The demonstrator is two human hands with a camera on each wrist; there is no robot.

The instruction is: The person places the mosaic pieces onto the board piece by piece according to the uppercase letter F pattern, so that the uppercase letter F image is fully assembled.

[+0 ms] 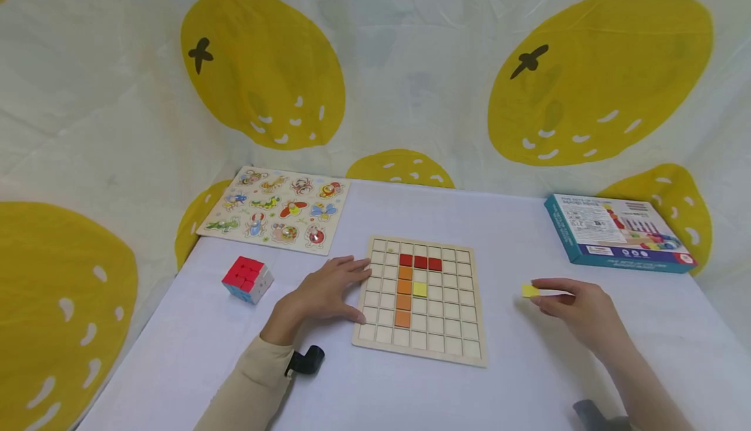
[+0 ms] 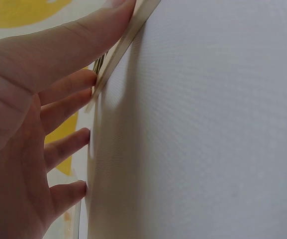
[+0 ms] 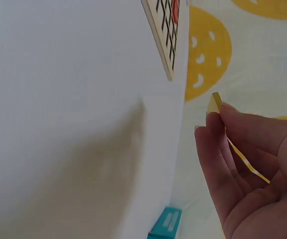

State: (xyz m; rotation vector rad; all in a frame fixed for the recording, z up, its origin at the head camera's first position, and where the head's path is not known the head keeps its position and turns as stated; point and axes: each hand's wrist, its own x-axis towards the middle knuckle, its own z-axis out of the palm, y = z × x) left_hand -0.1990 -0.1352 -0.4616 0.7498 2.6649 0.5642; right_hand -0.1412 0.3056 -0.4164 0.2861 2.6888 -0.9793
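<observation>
Head view: right hand (image 1: 577, 310) pinches small yellow square tile (image 1: 530, 291) above table, rt of square wooden grid board (image 1: 420, 346) — mid-carry, I'd judge. Left hand (image 1: 328, 291), fingers flat, steadies board's edge. Next: needs an empty cell, prob. beside yellow tile already seated (image 1: 419, 289).

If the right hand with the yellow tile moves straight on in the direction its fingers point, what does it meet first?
The right hand points left across the bare table. The first thing in that line is probably the right edge of the wooden grid board. The yellow tile would arrive first, though its height above the table is unclear.

Teal box (image 1: 618, 232) print (perhaps instructions) unreadable.
</observation>
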